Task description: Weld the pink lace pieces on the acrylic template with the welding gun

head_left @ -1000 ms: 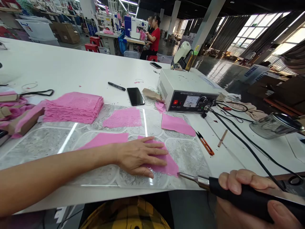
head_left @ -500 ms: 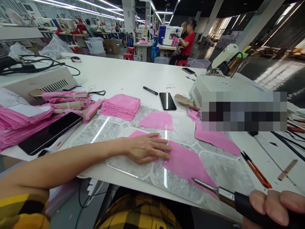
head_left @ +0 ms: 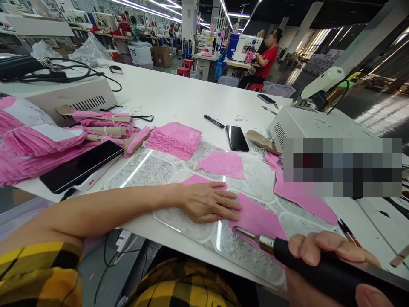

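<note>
My left hand [head_left: 207, 204] lies flat, fingers stretched out over a pink cloth piece [head_left: 195, 179], fingertips on the left edge of a second pink piece [head_left: 263, 215]. In my right hand [head_left: 319, 256] is a black-handled cutting tool [head_left: 287, 252] with a pointed metal tip. Its tip is at the lower left edge of the second piece; whether it touches, I cannot tell. Both pieces lie on a clear, scuffed sheet [head_left: 137, 168]. A rough-edged pink piece [head_left: 221, 165] lies beyond my left hand, and a stack of pink cloth [head_left: 175, 138] stands farther left.
Bundled pink cloth [head_left: 41, 136] and a large black phone [head_left: 83, 166] lie left. Another phone [head_left: 237, 138] and a marker [head_left: 214, 121] lie ahead. Pink cloth with a stiff edge [head_left: 306, 200] sits right, before a white vented box [head_left: 319, 123]. A person in red [head_left: 269, 57] sits beyond.
My right hand has brought the tool leftward, its tip going from the right part of the second pink piece to its lower left edge. My left hand stays on the cloth. The view has shifted.
</note>
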The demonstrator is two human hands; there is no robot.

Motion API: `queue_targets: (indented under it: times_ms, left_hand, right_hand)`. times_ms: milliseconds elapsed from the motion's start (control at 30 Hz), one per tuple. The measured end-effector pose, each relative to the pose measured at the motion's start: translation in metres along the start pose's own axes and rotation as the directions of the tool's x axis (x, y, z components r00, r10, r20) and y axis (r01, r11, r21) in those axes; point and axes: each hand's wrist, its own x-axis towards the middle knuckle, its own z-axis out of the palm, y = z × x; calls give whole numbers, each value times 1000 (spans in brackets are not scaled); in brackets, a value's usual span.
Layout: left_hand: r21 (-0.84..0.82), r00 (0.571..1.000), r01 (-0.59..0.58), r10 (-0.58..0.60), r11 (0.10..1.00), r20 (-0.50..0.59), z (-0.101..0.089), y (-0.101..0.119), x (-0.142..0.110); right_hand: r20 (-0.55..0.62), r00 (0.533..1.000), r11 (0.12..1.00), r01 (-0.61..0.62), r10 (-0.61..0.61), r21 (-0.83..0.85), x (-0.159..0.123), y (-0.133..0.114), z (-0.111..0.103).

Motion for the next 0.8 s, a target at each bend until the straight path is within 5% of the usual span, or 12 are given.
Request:
queue_targets:
  times_ms: [267, 533, 800]
  left_hand:
    - [-14, 996, 64, -63, 998, 64, 0, 0, 1]
    - [-11, 1000, 30, -30, 999, 7, 3, 0, 1]
    - [-49, 995, 85, -87, 995, -40, -15, 5, -19]
  right_hand:
    - [61, 998, 1000, 30, -29, -5, 2, 5, 7]
    - [136, 989, 998, 67, -66, -6, 6, 6, 6]
    - [56, 997, 998, 58, -58, 7, 3, 6, 3]
